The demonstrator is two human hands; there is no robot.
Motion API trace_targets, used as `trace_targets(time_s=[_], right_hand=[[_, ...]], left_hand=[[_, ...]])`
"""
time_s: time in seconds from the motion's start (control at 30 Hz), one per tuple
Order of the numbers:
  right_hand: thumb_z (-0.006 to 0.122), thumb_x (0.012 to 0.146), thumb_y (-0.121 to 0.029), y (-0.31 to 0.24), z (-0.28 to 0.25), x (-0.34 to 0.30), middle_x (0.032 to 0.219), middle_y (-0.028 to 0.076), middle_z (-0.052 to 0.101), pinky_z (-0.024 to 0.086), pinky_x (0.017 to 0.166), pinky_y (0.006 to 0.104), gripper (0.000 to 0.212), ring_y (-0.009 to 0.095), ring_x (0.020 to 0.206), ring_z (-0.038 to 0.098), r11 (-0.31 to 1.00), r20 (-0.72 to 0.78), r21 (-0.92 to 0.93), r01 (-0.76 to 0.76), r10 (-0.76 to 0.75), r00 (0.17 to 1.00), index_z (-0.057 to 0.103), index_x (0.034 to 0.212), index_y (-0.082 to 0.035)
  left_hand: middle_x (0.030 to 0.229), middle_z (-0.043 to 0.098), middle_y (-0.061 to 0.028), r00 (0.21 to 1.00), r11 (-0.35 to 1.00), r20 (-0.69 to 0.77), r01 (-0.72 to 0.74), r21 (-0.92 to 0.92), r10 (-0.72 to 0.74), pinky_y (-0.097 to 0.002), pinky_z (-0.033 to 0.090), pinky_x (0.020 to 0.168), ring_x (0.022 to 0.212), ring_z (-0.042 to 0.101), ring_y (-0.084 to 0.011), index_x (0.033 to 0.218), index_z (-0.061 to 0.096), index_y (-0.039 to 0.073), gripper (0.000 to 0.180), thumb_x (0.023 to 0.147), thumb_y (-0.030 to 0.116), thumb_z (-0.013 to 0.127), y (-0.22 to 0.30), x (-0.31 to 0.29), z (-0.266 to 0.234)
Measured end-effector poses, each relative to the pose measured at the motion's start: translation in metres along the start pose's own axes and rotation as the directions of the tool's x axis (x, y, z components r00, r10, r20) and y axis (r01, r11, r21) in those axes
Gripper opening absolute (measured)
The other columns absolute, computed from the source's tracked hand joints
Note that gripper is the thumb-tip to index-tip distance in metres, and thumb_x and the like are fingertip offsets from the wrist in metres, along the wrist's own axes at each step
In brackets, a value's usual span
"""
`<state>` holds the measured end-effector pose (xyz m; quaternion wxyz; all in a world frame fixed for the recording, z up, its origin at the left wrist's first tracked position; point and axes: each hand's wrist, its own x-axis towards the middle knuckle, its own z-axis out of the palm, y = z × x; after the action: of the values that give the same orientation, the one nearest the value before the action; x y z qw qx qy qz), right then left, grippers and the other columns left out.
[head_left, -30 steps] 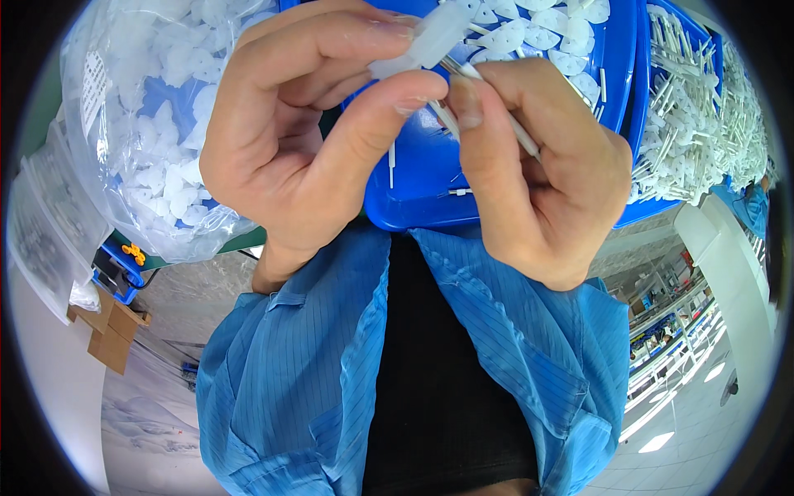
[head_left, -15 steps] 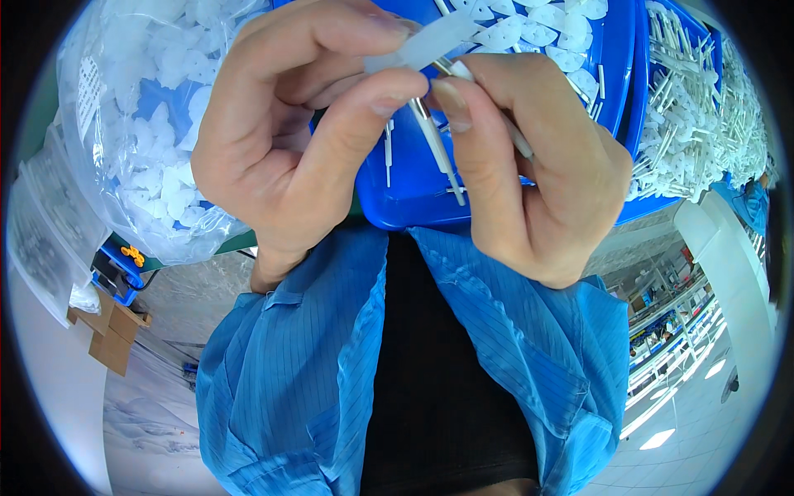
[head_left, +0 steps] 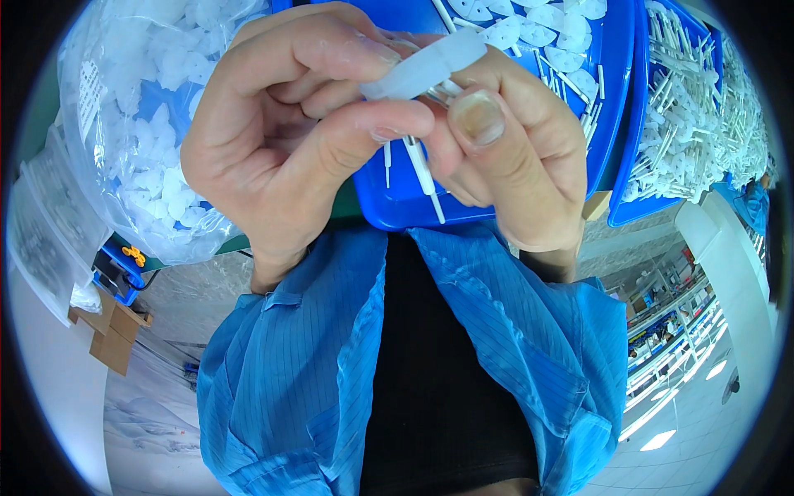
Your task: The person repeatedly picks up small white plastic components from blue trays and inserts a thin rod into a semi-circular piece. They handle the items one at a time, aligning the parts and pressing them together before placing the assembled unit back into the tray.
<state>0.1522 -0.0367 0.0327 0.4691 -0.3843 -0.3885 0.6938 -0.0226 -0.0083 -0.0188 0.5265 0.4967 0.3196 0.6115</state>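
White plastic piece [head_left: 426, 68]: located at upper centre, raised above a blue tray [head_left: 389, 208], tilted, right end higher than left.

Left hand [head_left: 285, 136]: narrow, closed on the left part of the plastic piece. Index finger at the upper edge, thumb along the lower edge; remaining fingers curled toward the palm.

Right hand [head_left: 517, 136]: narrow, thumb upward, fingers bent behind. Closed on a short shiny pin [head_left: 445, 89] at the lower edge of the plastic piece; exact contact partly hidden by the thumb.

White rod [head_left: 423, 174] with metal upper section: extending downward and slightly right from beneath the left thumb, between both hands, thin end lowest. Upper end covered; cannot tell how joined to the plastic piece.

Inside the blue tray, toward the far right: flat white plates [head_left: 571, 33], leaf-shaped, overlapping, with loose white sticks [head_left: 602, 83] beside and among.

Right of the tray: blue bin [head_left: 620, 213], heaped with thin white parts [head_left: 682, 124].

Left of the tray: clear plastic bag [head_left: 211, 238], filled with many white pieces [head_left: 169, 190], printed label on its left side.

Farther left: clear plastic boxes [head_left: 45, 223]; near these, an orange object [head_left: 132, 255] at a small blue box and, lower down, brown cardboard [head_left: 112, 343].

Worn on the body: blue striped jacket [head_left: 273, 364], open at the front over a black shirt [head_left: 451, 355].
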Motion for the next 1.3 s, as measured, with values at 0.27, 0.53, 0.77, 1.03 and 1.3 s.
trace_targets(time_s=[0.27,0.53,0.77,1.03,1.3], right_hand=[[0.063,0.092,-0.007,0.004,0.003,0.001,0.079,0.010,0.067,0.048,0.054,0.0238,0.013,0.014,0.060,0.062,0.435,0.113,-0.830,0.348,-0.481,0.869,0.063,0.099,0.004],[0.066,0.090,-0.006,0.003,0.007,-0.003,0.077,0.011,0.068,0.049,0.050,0.0264,0.014,0.017,0.057,0.064,0.268,0.145,-0.909,0.320,-0.516,0.844,0.063,0.100,0.003],[0.064,0.092,-0.012,-0.003,0.005,-0.003,0.082,0.013,0.069,0.050,0.060,0.0274,0.016,0.017,0.067,0.065,0.501,0.087,-0.797,0.337,-0.456,0.886,0.062,0.101,0.002],[0.061,0.094,-0.017,0.014,-0.031,0.010,0.096,0.015,0.064,0.050,0.067,0.0307,0.019,0.021,0.079,0.063,0.473,0.299,-0.687,0.551,-0.508,0.808,0.062,0.103,0.000],[0.068,0.087,-0.022,0.003,-0.036,-0.001,0.090,0.011,0.058,0.040,0.066,0.0266,0.029,0.017,0.076,0.053,0.500,0.259,-0.736,0.456,-0.415,0.872,0.064,0.100,0.003]], left_hand=[[0.102,0.061,-0.0135,0.998,0.999,-0.066,0.023,0.045,-0.020,-0.0330,0.053,0.080,0.097,0.059,-0.0222,0.098,0.063,0.003,0.037,0.076,0.027,0.081,-0.004,-0.007,-0.007],[0.099,0.062,-0.0144,0.989,0.988,0.131,-0.090,0.124,0.073,-0.0322,0.051,0.079,0.090,0.060,-0.0209,0.095,0.065,0.002,0.038,0.078,0.032,0.079,0.006,0.005,-0.014],[0.099,0.062,-0.0166,0.959,0.963,0.282,-0.082,0.255,0.007,-0.0327,0.050,0.080,0.087,0.061,-0.0209,0.092,0.064,0.003,0.037,0.077,0.033,0.080,0.022,0.012,0.003],[0.105,0.064,-0.0206,0.941,0.966,0.302,-0.205,0.159,0.150,-0.0389,0.059,0.080,0.086,0.068,-0.0264,0.107,0.061,-0.001,0.049,0.069,0.017,0.085,0.011,0.017,0.012],[0.094,0.068,-0.0180,0.852,0.859,0.454,-0.418,0.295,0.259,-0.0318,0.060,0.074,0.087,0.070,-0.0287,0.094,0.068,-0.002,0.038,0.062,0.009,0.086,0.011,0.024,0.007]])
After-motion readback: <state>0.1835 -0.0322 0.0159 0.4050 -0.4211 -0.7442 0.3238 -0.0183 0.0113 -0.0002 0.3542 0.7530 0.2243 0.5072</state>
